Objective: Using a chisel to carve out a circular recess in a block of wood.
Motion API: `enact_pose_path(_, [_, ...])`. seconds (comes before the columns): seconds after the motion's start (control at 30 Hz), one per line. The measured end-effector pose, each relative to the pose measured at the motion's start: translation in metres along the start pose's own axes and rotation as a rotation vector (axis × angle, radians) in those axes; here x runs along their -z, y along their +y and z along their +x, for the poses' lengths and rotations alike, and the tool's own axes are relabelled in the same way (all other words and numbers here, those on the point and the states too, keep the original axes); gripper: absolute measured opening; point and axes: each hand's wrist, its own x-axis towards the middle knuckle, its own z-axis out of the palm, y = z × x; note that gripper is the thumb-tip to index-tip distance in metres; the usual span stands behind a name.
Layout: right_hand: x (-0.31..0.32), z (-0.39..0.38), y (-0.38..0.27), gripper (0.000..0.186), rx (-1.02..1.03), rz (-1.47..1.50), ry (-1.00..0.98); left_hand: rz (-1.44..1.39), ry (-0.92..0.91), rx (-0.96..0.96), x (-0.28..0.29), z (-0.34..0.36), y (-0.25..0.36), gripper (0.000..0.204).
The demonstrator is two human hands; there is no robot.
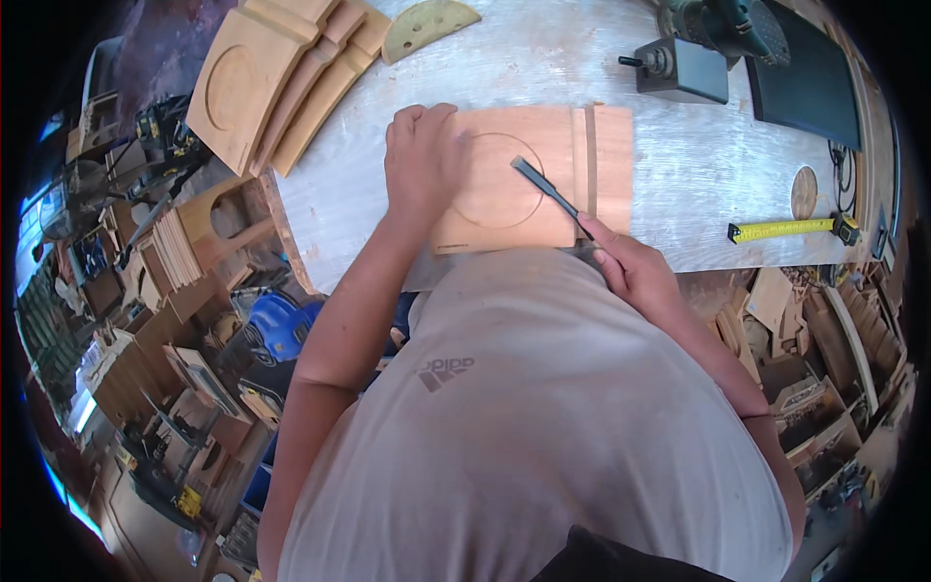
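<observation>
Head view, looking down at a flat wooden board (pixel 555 160) lying on the pale bench top (pixel 330 204), just ahead of the light T-shirt (pixel 562 417). Showing a big circle outline and a darker strip running across its right part. Getting covered at the left end by the left hand (pixel 424 160), fingers bending, but blurring too much to tell about any pinching. Seeing the right hand (pixel 635 270) closing around the handle of a chisel (pixel 553 192), with the blade crossing the outline and blocking a bit of it. Also losing some of the near edge behind that T-shirt, lol.

Further out, spotting a stack of shaped boards (pixel 238 92) fanning out at upper left, with a half-round piece (pixel 432 29) lying beside it. Over at upper right, finding a grey box (pixel 693 73) with a black knob, near a black panel (pixel 810 82). Lower down, noticing a yellow tape measure (pixel 781 231) stretching out below a wooden disc (pixel 804 192). Around the bench, seeing wood offcuts (pixel 771 296) cluttering the right side and something blue (pixel 281 325) sitting on the left.
</observation>
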Motion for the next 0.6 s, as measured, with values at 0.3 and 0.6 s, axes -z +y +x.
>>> enact_pose_path(0.3, [-0.006, 0.002, 0.010, 0.053, 0.037, -0.050, 0.041, -0.233, 0.002, 0.061, -0.005, -0.001, -0.009, 0.022])
enact_pose_path(0.6, [-0.003, 0.015, -0.006, 0.053, 0.053, -0.118, 0.048, -0.218, -0.005, 0.057, -0.007, 0.000, -0.009, 0.022])
